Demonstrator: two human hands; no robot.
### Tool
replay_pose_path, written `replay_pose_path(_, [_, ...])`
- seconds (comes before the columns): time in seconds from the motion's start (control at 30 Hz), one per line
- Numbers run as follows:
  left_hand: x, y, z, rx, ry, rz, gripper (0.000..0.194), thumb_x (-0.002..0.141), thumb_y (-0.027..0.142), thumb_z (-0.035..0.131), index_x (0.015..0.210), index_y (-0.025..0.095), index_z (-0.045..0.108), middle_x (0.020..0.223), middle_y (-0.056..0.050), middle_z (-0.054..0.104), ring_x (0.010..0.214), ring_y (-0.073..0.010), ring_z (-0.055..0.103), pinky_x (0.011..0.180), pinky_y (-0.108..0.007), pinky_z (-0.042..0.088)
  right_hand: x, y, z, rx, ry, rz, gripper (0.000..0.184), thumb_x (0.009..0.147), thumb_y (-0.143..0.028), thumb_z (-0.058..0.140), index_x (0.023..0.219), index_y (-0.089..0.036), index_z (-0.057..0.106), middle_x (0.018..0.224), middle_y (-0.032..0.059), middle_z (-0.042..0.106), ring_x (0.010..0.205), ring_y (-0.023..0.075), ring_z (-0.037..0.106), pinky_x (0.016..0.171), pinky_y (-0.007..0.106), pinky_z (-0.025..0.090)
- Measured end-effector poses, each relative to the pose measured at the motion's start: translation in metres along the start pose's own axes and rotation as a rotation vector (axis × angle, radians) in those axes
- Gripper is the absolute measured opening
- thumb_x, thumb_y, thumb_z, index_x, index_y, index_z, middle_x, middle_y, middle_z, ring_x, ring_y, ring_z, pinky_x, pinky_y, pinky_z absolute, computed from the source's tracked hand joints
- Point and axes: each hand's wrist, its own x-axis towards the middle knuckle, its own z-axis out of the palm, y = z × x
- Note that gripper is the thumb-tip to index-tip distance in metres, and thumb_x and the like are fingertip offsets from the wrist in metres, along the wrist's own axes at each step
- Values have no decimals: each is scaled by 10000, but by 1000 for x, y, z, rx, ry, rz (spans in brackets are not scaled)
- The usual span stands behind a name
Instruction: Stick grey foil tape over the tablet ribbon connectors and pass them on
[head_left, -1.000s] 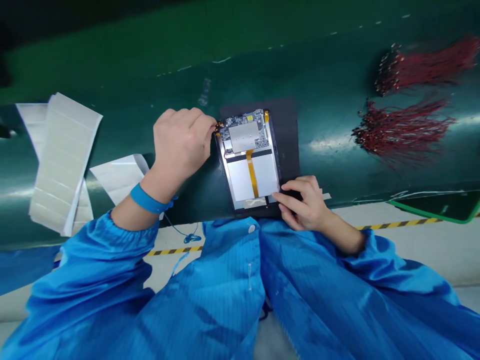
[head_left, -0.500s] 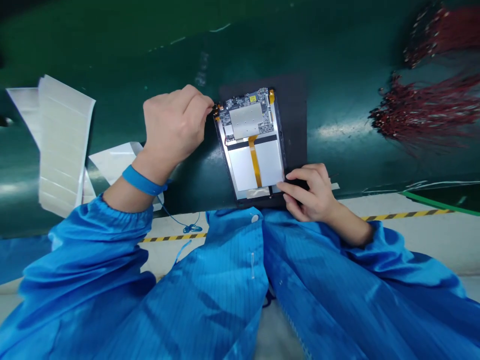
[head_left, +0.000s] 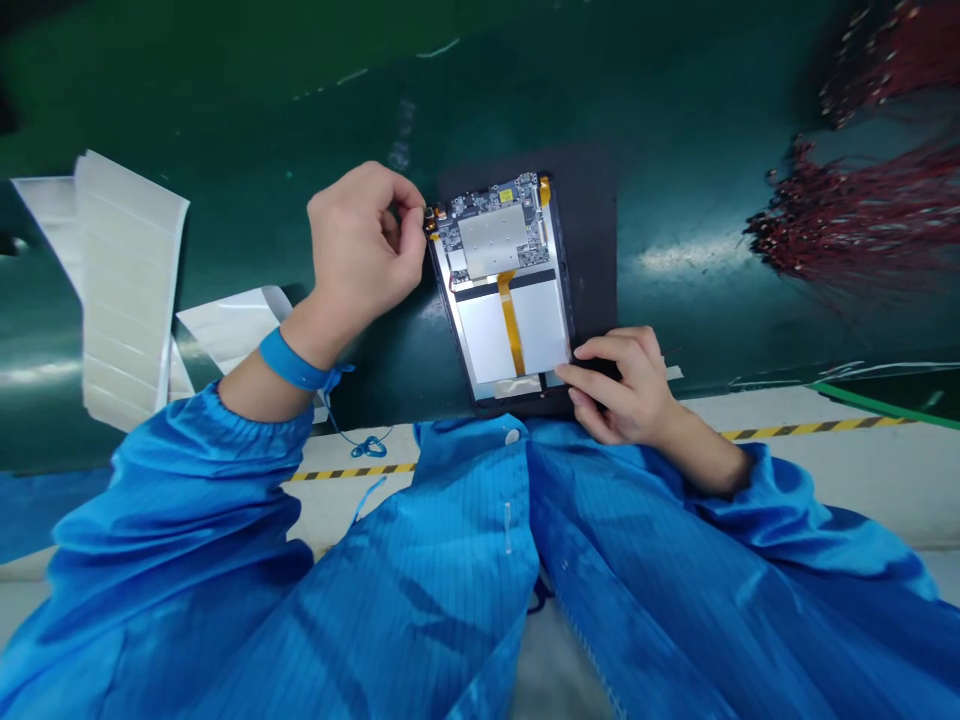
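Note:
An opened tablet (head_left: 561, 280) lies with its inside facing up, its circuit board (head_left: 491, 240) at the far end and a silver battery (head_left: 480, 335) below, crossed by an orange flex ribbon (head_left: 511, 325). At the board's far left corner, my left hand (head_left: 371, 235) pinches a small dark camera module (head_left: 430, 213) between thumb and forefinger. My right hand (head_left: 622, 385) rests by the near right corner, fingers apart, the forefinger touching the tablet's edge beside the battery. A blue wrist strap (head_left: 292, 362) circles my left wrist.
Under the tablet is a black mat (head_left: 592, 240) on the green table (head_left: 675, 170). White label sheets (head_left: 131, 290) and a curled sheet (head_left: 232, 325) lie at left. Two bundles of red-black wires (head_left: 840, 225) lie at right, near a green-rimmed tray (head_left: 862, 400).
The view has shifted, moving the wires rightward. My left hand has turned a little, opening a gap between its fingers and thumb while the pinch at the corner stays. My right hand keeps its place on the tablet.

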Motion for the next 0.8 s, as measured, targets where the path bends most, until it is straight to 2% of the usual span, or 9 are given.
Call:
replay_pose_path(0.07, [0,-18,7,-187,41,-102,131,1007,234,617,972,108,607,856,40,637,629,-13,477,592,-243,373,1,-1,-1,-1,5,3,348,871,-201,660,1211,-274,667,1147,96,674,1050,277,588,818,471,536])
replay_pose_path(0.13, [3,-49,7,-233,89,-208,174,1039,255,571,1036,83,596,888,37,654,634,-7,493,576,-240,363,2,-1,-1,-8,9,0,335,871,-196,663,1197,-271,666,1151,96,665,1045,273,584,816,466,539])
replay_pose_path(0.27, [13,-120,-12,118,244,-412,229,924,255,721,1007,85,592,898,52,622,738,-42,490,694,-275,383,2,-3,-2,-9,-3,-12,343,860,-180,690,1196,-246,666,1158,107,659,1046,279,589,821,464,541])
replay_pose_path(0.33, [14,-135,-24,276,203,-385,247,871,246,775,993,109,609,941,40,624,847,-88,513,795,-304,389,1,-3,-2,-9,-3,-6,338,866,-187,695,1198,-247,670,1153,107,665,1044,282,597,822,463,539])
replay_pose_path(0.43, [5,-123,-37,349,44,-250,190,990,261,635,1145,151,647,1158,-34,650,1036,-169,534,865,-352,372,2,-2,-2,-21,11,-4,319,867,-192,697,1182,-241,682,1141,101,675,1027,278,610,814,456,536])
replay_pose_path(0.53, [-4,-97,-45,348,-81,-237,290,1084,286,451,1278,173,636,1267,-97,624,1077,-205,524,865,-391,349,2,-2,-2,-28,22,-20,316,851,-181,707,1165,-215,689,1127,107,677,1008,277,615,804,448,540])
replay_pose_path(0.67, [-4,-82,-51,411,-205,-261,367,1098,329,393,1309,161,642,1279,-129,610,1066,-236,543,892,-421,379,1,-1,0,-18,38,-21,323,845,-196,711,1166,-232,695,1131,100,688,1000,278,628,797,446,539])
replay_pose_path(0.73, [-1,-78,-57,444,-283,-255,367,1092,301,381,1250,137,668,1243,-140,617,1109,-263,579,941,-445,419,1,0,2,-17,30,-12,328,840,-206,711,1164,-249,697,1138,91,693,1006,281,634,801,448,539])
replay_pose_path(0.8, [1,-71,-67,430,-347,-241,286,1042,229,453,1146,108,691,1190,-141,627,1196,-318,602,1024,-498,441,2,0,3,-9,31,-12,333,836,-217,703,1166,-265,694,1136,82,696,1004,281,638,803,450,536])
